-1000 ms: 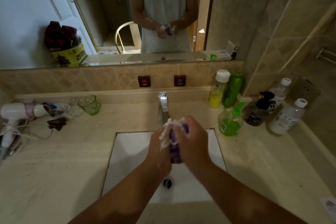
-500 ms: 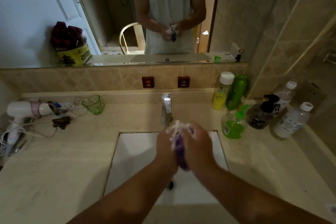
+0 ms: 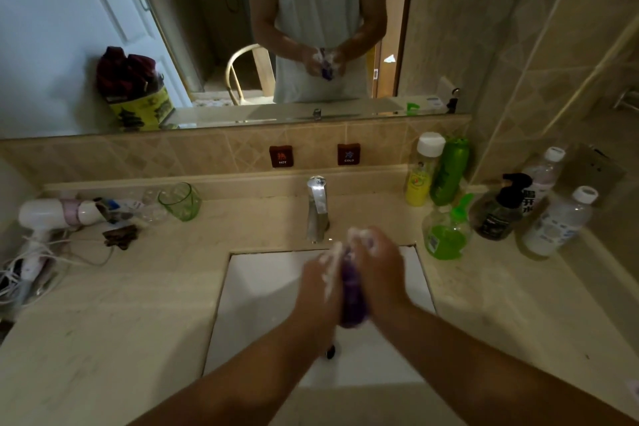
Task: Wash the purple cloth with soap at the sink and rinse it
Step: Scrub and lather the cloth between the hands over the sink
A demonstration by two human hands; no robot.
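The purple cloth (image 3: 352, 294) is bunched between my two hands above the white sink (image 3: 262, 290). My left hand (image 3: 320, 282) presses it from the left and my right hand (image 3: 377, 270) from the right, both closed on it. White soap foam covers my fingers and the cloth's top. Only a narrow strip of cloth shows between the palms, hanging down toward the drain (image 3: 331, 352). The chrome faucet (image 3: 317, 207) stands just behind my hands; no water stream is visible.
Right of the sink stand a green soap bottle (image 3: 446, 235), a black pump bottle (image 3: 501, 211), a yellow bottle (image 3: 423, 173), a dark green bottle (image 3: 449, 173) and clear bottles (image 3: 556, 221). A green cup (image 3: 180, 201) and a hairdryer (image 3: 52, 214) lie left. A mirror (image 3: 207, 28) hangs behind.
My hands have kept rubbing the cloth together, shifting slightly right and lower over the basin. More purple cloth now hangs below my palms than a second ago.
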